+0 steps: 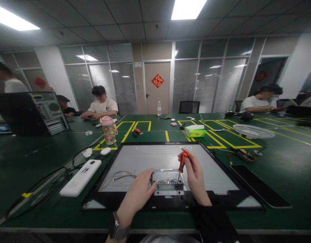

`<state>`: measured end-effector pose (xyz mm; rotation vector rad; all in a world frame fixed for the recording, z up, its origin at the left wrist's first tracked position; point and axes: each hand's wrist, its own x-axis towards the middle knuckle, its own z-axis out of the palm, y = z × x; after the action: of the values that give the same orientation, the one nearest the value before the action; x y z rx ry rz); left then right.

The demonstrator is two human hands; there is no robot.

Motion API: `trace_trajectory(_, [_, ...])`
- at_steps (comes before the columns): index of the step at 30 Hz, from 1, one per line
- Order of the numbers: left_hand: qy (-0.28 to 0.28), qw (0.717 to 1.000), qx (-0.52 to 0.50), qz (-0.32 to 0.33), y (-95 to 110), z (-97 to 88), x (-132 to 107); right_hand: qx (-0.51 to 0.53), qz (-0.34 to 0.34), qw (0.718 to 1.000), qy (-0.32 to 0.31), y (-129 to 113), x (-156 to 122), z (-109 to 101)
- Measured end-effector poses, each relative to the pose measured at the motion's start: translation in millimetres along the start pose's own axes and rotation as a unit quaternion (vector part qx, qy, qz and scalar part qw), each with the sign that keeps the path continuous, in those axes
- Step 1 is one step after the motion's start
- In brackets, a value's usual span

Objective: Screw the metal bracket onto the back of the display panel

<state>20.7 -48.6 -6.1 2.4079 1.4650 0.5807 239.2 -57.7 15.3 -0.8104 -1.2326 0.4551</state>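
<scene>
My right hand grips a screwdriver with an orange and black handle. The tool stands nearly upright, its tip down at the right end of a metal bracket with connectors on it. At the bracket's left end, my left hand lies with fingers stretched out and thumb apart, touching the edge. Both hands are over a flat display panel with a black frame and grey back, lying on the table. Thin coloured wires run across the panel to the left, passing behind my left hand.
A white power bank, black cables and a pink-lidded bottle stand left. A black phone lies right. Beyond are a tissue pack, red-handled pliers and a white round grille. A computer case stands far left; people sit across.
</scene>
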Motion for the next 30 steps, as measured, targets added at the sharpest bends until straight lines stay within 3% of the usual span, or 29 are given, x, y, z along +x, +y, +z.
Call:
trace_trajectory(6, [-0.01, 1.0, -0.002, -0.004, 1.9, 0.0, 1.3, -0.005, -0.054, 0.998, 0.036, 3.5, 1.1, -1.7])
trace_trajectory(12, [-0.004, 1.0, -0.007, -0.004, 0.4, -0.6, -0.2, 0.035, 0.011, 0.999, 0.014, 4.1, 6.5, -7.2])
trace_trajectory(17, [-0.004, 1.0, -0.004, -0.006, -0.1, -0.3, -0.5, 0.08, 0.012, 0.996, -0.024, 4.5, 3.3, -4.3])
trace_trajectory(23, [0.001, 1.0, -0.013, -0.005, -2.2, 2.3, -0.2, 0.08, 0.01, 0.997, 0.002, 6.6, 3.1, -3.6])
trace_trajectory(30, [-0.007, 1.0, -0.009, -0.009, 2.1, -1.4, -0.3, 0.123, 0.04, 0.991, -0.019, 9.4, 2.0, -4.1])
